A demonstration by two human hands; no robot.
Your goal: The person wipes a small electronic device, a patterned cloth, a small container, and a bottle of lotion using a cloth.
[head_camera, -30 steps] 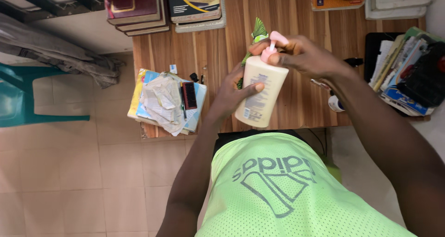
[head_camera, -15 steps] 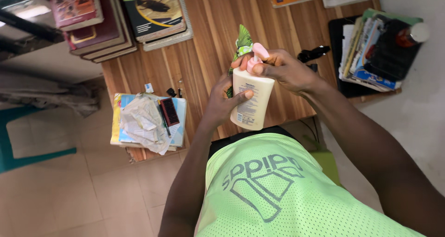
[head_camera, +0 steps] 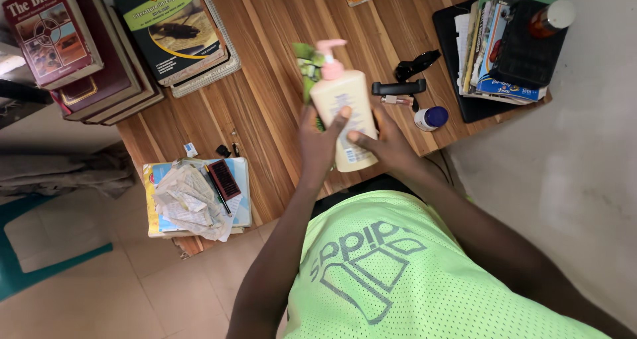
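Observation:
A cream lotion bottle (head_camera: 343, 107) with a pink pump top is held upright above the wooden desk (head_camera: 265, 100). My left hand (head_camera: 317, 142) wraps its left side, thumb on the front label. On the lower right side rests my right hand (head_camera: 387, 142), thumb on the label too. A green packet (head_camera: 307, 67) pokes out behind the bottle on the left; who holds it is hidden.
Stacked books (head_camera: 93, 44) lie at the desk's far left. A pile of papers with a comb (head_camera: 196, 196) sits at the near left corner. Sunglasses (head_camera: 417, 65), a black clip (head_camera: 398, 87), a small blue-capped jar (head_camera: 431, 118) and a book pile (head_camera: 511, 47) lie right.
My right hand has come off the pink pump and dropped to the bottle's lower right side. The bottle now stands more upright. The view has swung left over the desk.

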